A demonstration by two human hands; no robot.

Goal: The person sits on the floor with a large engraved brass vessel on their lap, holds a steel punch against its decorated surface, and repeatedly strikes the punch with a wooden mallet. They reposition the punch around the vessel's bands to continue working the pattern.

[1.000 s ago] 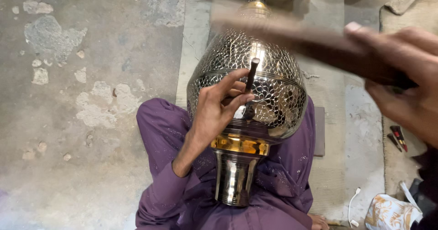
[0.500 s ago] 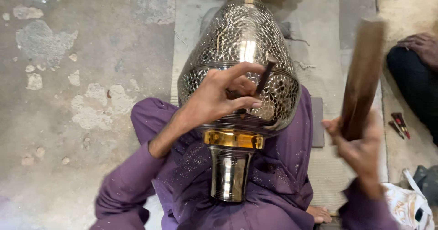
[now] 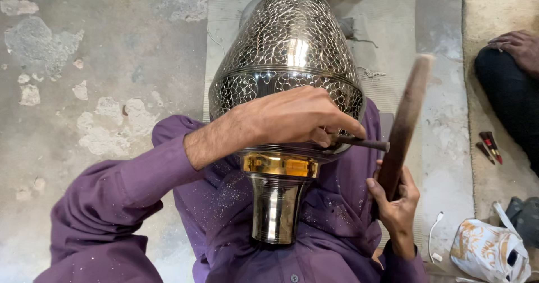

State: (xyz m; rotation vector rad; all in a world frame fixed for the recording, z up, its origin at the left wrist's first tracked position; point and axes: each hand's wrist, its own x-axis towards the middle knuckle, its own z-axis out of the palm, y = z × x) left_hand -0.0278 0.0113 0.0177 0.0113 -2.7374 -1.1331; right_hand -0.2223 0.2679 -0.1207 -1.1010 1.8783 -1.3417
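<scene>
A large engraved metal vase [image 3: 286, 53] with a brass band and a plain steel neck lies in my lap, neck toward me. My left hand [image 3: 292, 117] rests on its wide body and grips a thin dark metal chisel [image 3: 365, 143], its end pointing right. My right hand [image 3: 396, 201] holds a long dark wooden stick [image 3: 407, 123] upright beside the vase, its face close to the chisel's end. My sleeves and lap are purple cloth.
Another person's hand [image 3: 516, 44] and dark-clothed leg are at the right edge on a mat. Small red-handled tools [image 3: 489, 146] lie on the concrete floor near them. A crumpled white bag [image 3: 488, 249] and a white cable [image 3: 435, 235] sit at lower right.
The wooden stick swung from high across the view down to the right side of the vase. The view moved closer, and the chisel tilted from upright to nearly level.
</scene>
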